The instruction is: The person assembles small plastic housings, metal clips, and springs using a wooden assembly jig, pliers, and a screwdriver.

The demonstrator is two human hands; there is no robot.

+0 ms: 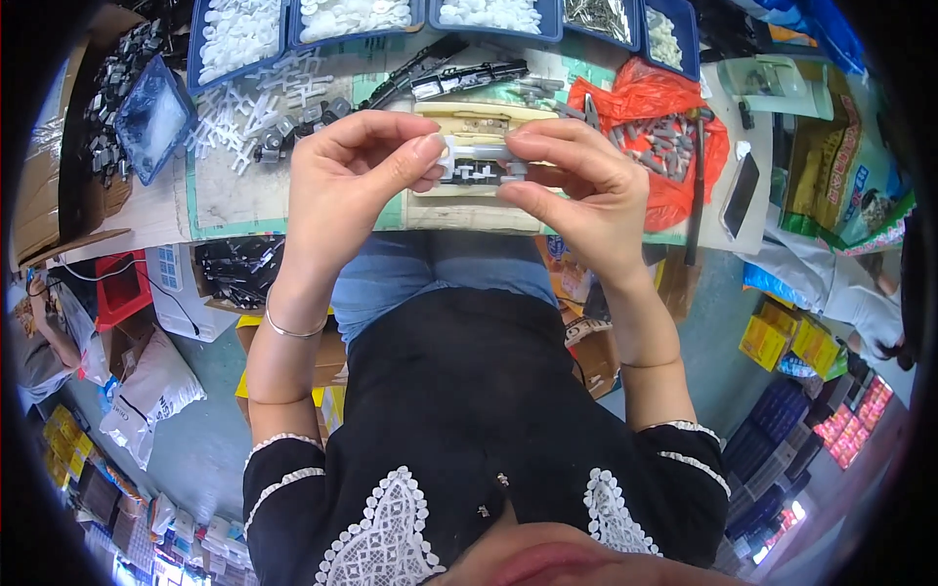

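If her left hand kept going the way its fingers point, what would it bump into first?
Most likely the right hand: the left hand points across at it, with only the small white-and-black part they both pinch between them. Depth is hard to judge.

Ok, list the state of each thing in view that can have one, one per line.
Left hand: pinching the small white and black part.
Right hand: pinching the same part's other end.
Small white and black part: held above the table edge.
Red bag: open, metal pieces inside.
Blue trays: filled with white parts.
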